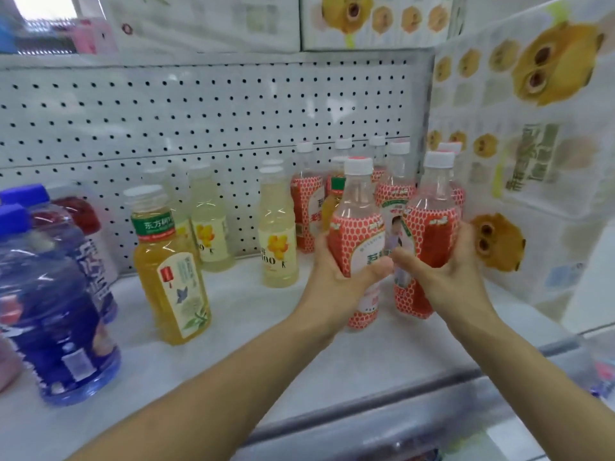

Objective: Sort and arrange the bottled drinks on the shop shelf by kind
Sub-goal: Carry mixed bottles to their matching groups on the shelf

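White shelf (266,327) with a perforated back panel (199,111). Near left: blue bottles (60,311), blue-capped, upright, packed together; just behind, a red-drink bottle (80,211). Right of those, toward the middle: one amber tea bottle (173,271), standing alone. Farther back, near the panel: pale yellow bottles (213,224), and a lone pale yellow bottle (278,234) apart to the right. Far right: a cluster of red-honeycomb bottles (307,207), white-capped, packed close, a small green-labelled amber bottle (334,201) among them. At the cluster's near edge, side by side: left front bottle (357,234) and right front bottle (429,234).
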{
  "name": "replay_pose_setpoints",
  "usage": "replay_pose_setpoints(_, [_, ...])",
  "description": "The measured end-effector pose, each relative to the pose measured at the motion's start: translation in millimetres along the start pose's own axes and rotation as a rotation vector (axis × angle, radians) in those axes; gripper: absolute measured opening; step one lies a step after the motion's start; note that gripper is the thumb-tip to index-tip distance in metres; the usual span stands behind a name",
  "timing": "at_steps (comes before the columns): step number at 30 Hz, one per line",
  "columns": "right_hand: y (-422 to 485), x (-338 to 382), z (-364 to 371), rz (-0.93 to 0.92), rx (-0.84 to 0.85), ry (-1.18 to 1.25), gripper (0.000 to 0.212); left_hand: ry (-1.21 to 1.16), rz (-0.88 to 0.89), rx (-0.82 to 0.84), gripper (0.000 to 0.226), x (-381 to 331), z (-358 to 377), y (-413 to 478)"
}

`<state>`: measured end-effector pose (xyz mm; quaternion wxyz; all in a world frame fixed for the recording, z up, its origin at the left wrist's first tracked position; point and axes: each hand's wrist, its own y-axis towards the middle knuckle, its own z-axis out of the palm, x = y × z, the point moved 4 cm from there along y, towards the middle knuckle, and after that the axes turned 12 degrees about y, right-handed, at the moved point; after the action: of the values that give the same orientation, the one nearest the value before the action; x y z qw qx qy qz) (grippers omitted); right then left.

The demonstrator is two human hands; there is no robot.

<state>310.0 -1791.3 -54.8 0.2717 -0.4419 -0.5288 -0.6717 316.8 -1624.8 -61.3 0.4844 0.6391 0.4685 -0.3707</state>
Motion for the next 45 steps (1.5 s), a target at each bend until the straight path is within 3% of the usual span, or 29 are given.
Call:
replay_pose_setpoints(4, [17,-20,1,-0.004,-0.022,-0.031,0.093,-0.007,-0.027,-0.035,0.071,5,28,23])
replay_pose_setpoints(10, [31,7,-8,-0.287,-0.092,-0.066,0.066,0.291,0.024,-0.081,0.074,-6,29,34])
replay_pose_setpoints(12, [43,28,-13,-0.425,-0.088,-0.113,0.061,0.364,0.173,-0.211,0.063,-21,3,34])
replay_pose_setpoints(14, [54,58,-11,-0.578,-0.063,-0.168,0.054,0.461,0.292,-0.463,0.055,-37,-36,37])
replay_pose_setpoints(17, [72,105,15,-0.716,0.088,-0.264,0.039,0.475,0.211,-0.663,0.064,-48,-92,59])
replay_pose_setpoints(21, [100,145,91,-0.636,0.438,-0.464,0.031,0.505,-0.025,-0.554,0.084,-39,-119,93])
replay_pose_setpoints(24, [120,141,151,-0.470,0.664,-0.596,0.035,0.527,-0.070,-0.423,0.047,-27,-114,101])
replay_pose_setpoints(26, [131,126,184,-0.339,0.775,-0.663,0.039,0.520,-0.060,-0.426,0.039,-24,-115,98])
replay_pose_setpoints(30, [145,96,227,-0.145,0.826,-0.785,0.033,0.489,-0.007,-0.435,0.035,-26,-124,76])
replay_pose_setpoints(33, [143,80,241,-0.102,0.847,-0.834,0.019,0.477,-0.019,-0.440,0.034,-25,-131,61])
replay_pose_setpoints(36, [138,70,245,-0.115,0.825,-0.823,0.036,0.452,-0.030,-0.413,0.034,-28,-133,51])
replay_pose_setpoints(40, [132,75,242,-0.145,0.837,-0.754,0.039,0.463,-0.070,-0.366,0.041,-34,-134,41])
replay_pose_setpoints(42, [130,78,240,-0.132,0.860,-0.719,0.034,0.595,-0.106,-0.342,0.043,-42,-140,38])
replay_pose_setpoints(45, [125,81,235,-0.095,0.886,-0.672,0.031,1.049,-0.088,-0.318,0.050,-69,-152,40])
